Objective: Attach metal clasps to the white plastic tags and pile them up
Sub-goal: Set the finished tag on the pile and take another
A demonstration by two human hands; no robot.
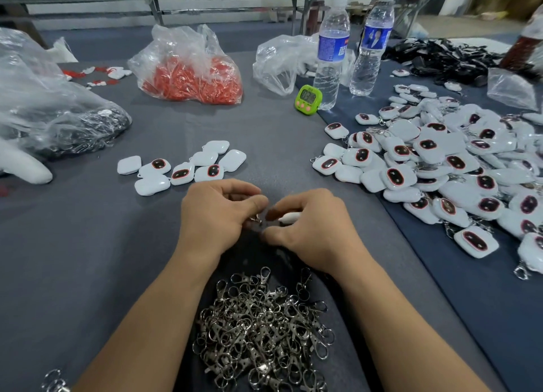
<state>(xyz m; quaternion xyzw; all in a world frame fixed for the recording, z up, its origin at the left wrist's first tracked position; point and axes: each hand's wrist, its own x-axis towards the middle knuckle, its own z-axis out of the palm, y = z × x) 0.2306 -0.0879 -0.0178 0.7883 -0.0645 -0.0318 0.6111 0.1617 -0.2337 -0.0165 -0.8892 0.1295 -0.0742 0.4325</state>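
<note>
We find both hands meeting over the middle of the desk [88, 244], a little toward its near edge. The left hand [216, 215] has its fingers curled and pinches a metal clasp [256, 219] at its fingertips. The right hand [311, 230] is curled round a white tag [289, 217], of which only one end shows between thumb and fingers. Clasp and tag lie just beside each other; we cannot tell whether they are joined. A heap of loose clasps [264, 327] lies at the near edge, between the forearms. A small group of tags [182, 168] lies just beyond the left hand and apart from it, some showing a dark, red-rimmed oval, some plain white. A large pile of tags [440, 168], with clasps showing among them, covers the right side of the desk. Toward the far edge we note a green timer [307, 99], two water bottles [330, 53] beside it, and a clear bag of red pieces [191, 71].
</note>
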